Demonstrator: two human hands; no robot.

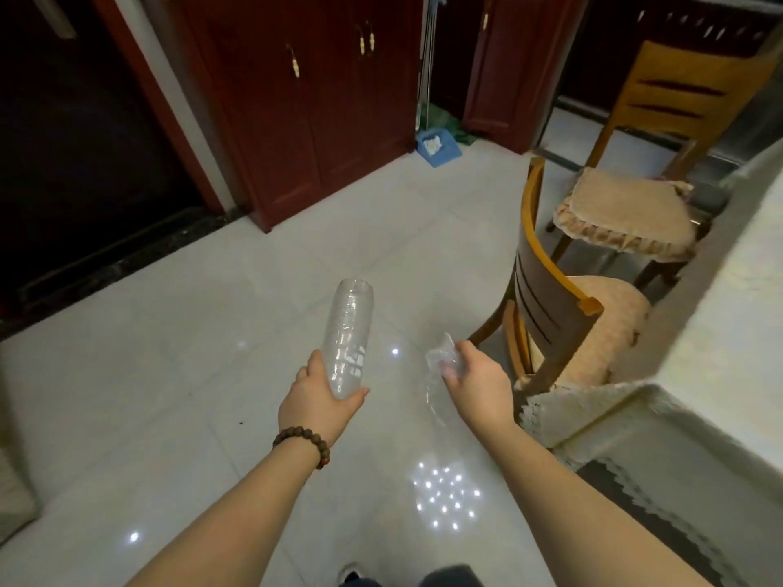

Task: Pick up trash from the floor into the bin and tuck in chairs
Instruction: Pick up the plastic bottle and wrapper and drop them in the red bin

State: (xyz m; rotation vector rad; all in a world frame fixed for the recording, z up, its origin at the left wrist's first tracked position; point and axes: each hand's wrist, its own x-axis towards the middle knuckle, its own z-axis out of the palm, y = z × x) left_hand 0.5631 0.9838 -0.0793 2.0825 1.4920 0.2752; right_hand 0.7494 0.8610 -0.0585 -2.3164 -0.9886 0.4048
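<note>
Here, seen from above, a person stands on a pale tiled floor (212, 332) with both arms stretched forward, a piece of clear plastic trash in each hand. At far left is a dark doorway; next to it, red-brown cabinets (305, 99) run along the back wall, with a blue dustpan (438, 146) on the floor at their right end.

The left hand (317, 404), with a bead bracelet (303, 442) on its wrist, curls its fingers (354, 396) round one end of a clear plastic bottle (349, 332). The bottle is held up off the floor; its long axis runs away from the person, and its free end points toward the cabinets, tipped slightly right.

Just to the right, the right hand (474, 383) pinches a crumpled clear wrapper (440, 370), which hangs down from the fingers, so its length runs roughly top to bottom.

Further right, two wooden chairs with beige cushions stand pulled out from a tabletop (720, 332) draped in a pale cloth: the near chair (551, 315) close to the right hand, the far chair (661, 133) behind it.

No bin is in view. The step in hand is likely carrying both pieces to it. To do that well, keep a firm hold low on the bottle so it does not swing, keep the light wrapper pinched tightly, and steer clear of the near chair's back. Both chairs are not yet tucked in.
</note>
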